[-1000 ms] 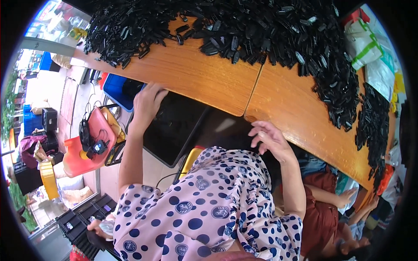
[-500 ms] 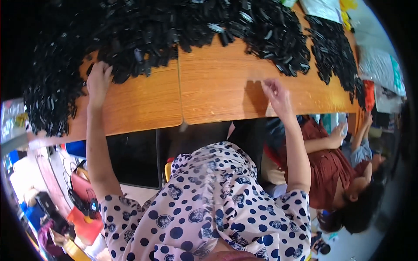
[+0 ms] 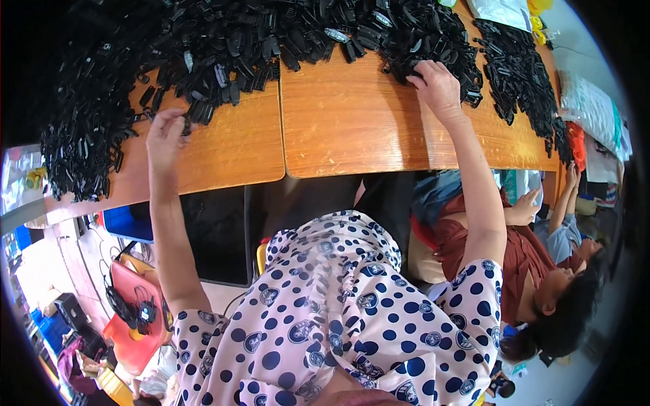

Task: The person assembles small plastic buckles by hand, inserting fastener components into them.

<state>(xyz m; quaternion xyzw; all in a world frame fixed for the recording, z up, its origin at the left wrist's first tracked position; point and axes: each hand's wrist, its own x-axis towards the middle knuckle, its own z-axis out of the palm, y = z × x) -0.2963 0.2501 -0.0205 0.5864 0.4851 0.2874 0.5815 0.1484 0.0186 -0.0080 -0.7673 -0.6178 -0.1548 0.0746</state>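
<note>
Black plastic parts [image 3: 237, 44] lay heaped across the table [image 3: 338, 122]. The left hand [image 3: 164, 141] pinched 1 small dark part [image 3: 187, 124] just beside the heap's near edge. The right hand [image 3: 439, 89] touched the heap farther right; whether its fingers gripped anything could not be told. A loose pinch risked dropping that part; a hasty pull risked scattering others.
</note>
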